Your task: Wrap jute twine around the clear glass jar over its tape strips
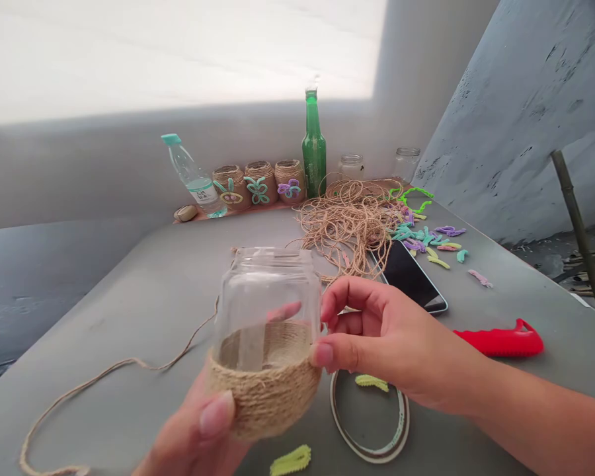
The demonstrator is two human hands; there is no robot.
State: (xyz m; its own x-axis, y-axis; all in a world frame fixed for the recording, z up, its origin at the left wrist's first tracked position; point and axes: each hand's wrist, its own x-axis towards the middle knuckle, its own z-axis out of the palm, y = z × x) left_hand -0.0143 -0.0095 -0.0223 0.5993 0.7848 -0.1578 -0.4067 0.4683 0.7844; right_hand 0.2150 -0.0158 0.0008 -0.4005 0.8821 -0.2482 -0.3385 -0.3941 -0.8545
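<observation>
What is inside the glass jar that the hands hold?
Nothing shows inside the glass jar; through its clear wall only a fingertip behind it appears. The twine wrap covers the lower part, hiding the bottom.

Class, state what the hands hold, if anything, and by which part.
A clear glass jar. The left hand cups its tan twine-wrapped base from below; the right hand pinches its right side at the wrap's top edge.

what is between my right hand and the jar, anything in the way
Nothing visible: the right hand already touches the jar at the upper edge of its twine wrap, and the left hand cups the base. The loose twine trails off leftward.
</observation>
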